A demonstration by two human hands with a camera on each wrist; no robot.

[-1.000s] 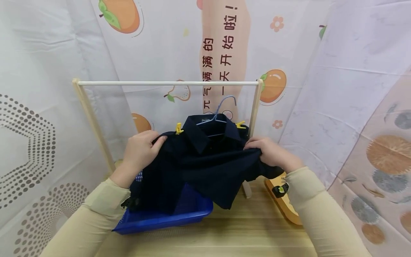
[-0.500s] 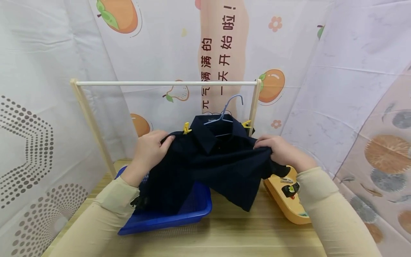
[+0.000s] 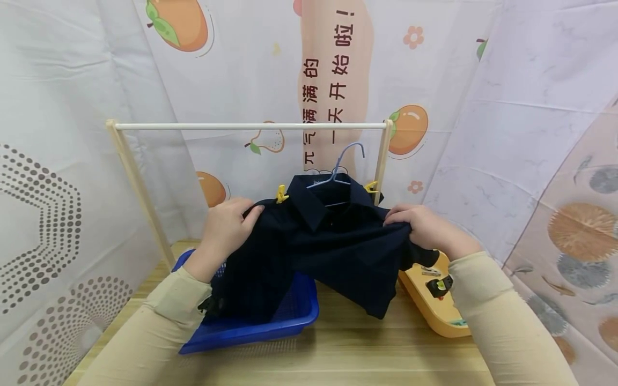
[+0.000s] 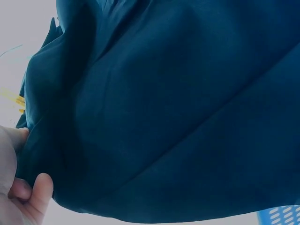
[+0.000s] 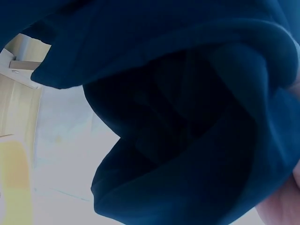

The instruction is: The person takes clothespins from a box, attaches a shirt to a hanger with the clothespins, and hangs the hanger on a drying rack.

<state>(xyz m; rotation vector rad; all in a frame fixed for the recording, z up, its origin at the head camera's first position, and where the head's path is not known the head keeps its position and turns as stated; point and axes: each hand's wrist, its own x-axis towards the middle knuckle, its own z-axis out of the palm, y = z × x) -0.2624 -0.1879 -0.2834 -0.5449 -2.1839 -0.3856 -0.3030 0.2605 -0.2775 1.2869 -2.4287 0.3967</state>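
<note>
A dark navy collared shirt [image 3: 333, 252] is spread between my two hands in the head view. My left hand [image 3: 227, 228] pinches its left shoulder, thumb on top. On the other side my right hand [image 3: 425, 228] grips the cloth near the sleeve. A blue hanger [image 3: 338, 166] sits inside the collar, its hook standing free below the rack's bar. Yellow clips [image 3: 281, 194] are fixed at both shoulders. Dark cloth fills most of the left wrist view, with my left fingers [image 4: 43, 187] at its edge. In the right wrist view the sleeve opening [image 5: 178, 108] gapes.
A wooden rack with a white bar [image 3: 251, 126] stands behind the shirt. Under the cloth on the left is a blue basket [image 3: 251, 333]. To the right, a yellow tray [image 3: 427, 311] on the wooden table [image 3: 338, 359] holds small items, including a clip [image 3: 431, 271].
Both hands and the shirt have shifted right over the last second, mostly in its first half. The hanger hook has moved right with them, and more of the yellow tray shows.
</note>
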